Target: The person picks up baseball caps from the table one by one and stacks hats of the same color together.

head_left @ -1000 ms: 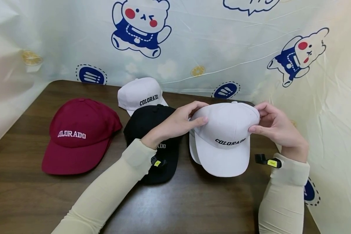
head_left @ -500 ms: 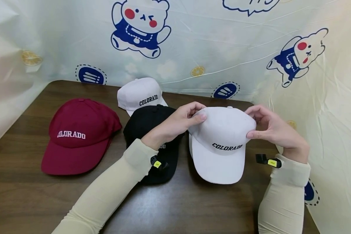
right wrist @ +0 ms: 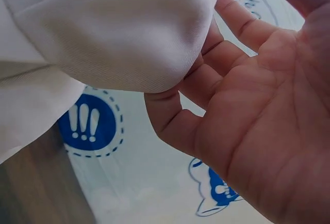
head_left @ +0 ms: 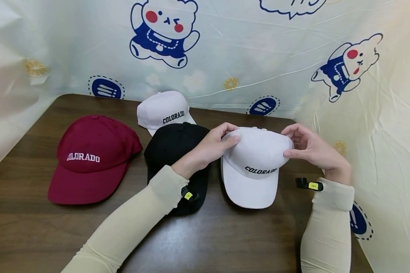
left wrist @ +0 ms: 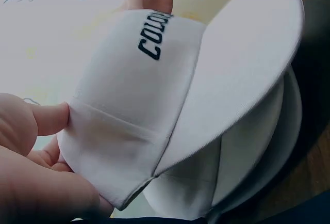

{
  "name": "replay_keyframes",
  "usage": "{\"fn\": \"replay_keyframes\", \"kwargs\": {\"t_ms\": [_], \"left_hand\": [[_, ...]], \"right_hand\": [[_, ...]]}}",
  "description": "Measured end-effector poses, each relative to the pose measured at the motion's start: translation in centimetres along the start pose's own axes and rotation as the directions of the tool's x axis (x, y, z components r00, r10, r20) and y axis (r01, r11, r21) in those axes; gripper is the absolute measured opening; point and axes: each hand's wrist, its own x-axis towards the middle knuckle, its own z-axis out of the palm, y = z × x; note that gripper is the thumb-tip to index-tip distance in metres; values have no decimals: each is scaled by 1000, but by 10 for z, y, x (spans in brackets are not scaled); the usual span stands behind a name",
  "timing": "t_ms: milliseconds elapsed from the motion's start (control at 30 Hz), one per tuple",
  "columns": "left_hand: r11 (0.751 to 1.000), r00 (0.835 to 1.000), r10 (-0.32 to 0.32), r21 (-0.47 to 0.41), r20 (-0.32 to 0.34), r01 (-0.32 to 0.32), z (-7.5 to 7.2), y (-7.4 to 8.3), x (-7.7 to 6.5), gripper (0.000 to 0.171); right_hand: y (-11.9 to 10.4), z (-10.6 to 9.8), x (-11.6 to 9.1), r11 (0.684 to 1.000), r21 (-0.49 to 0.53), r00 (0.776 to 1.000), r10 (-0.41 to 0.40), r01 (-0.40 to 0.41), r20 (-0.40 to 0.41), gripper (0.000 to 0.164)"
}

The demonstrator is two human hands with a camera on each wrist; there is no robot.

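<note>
Between my two hands is a white baseball cap (head_left: pixel 253 185) with dark COLORADO lettering, its brim facing me. My left hand (head_left: pixel 210 148) pinches the left side of its crown, thumb in front. On the right side, my right hand (head_left: pixel 316 151) pinches the crown edge, fingers curled behind the fabric in the right wrist view. Beneath it, more white caps (left wrist: pixel 252 146) show in the left wrist view, their brims layered under the held one. How far the held cap touches them is hard to tell.
A black cap (head_left: pixel 175 142) lies under my left forearm. Behind it sits another white cap (head_left: pixel 162 108). A maroon cap (head_left: pixel 95 146) is at the left of the brown table (head_left: pixel 205 246). A printed curtain (head_left: pixel 218 45) hangs along the back and right.
Both hands have brought the white cap slightly left. Its brim first came nearer to me, then went back a little, and the cap now sits more squarely over the white caps below.
</note>
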Motion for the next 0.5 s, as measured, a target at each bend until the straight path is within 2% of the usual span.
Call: {"fn": "replay_keyframes", "kwargs": {"t_ms": [200,333,500], "left_hand": [[997,999,-17,80,-34,20,4,-2,0,30],[990,999,18,137,-36,-13,6,-2,-1,36],[957,999,42,288,-33,-30,6,-5,-1,34]], "right_hand": [[16,-1,5,1000,24,1000,13,-13,9,52],[25,0,7,1000,20,1000,24,-24,-13,50],[31,3,12,997,29,997,69,-68,-33,47]]}}
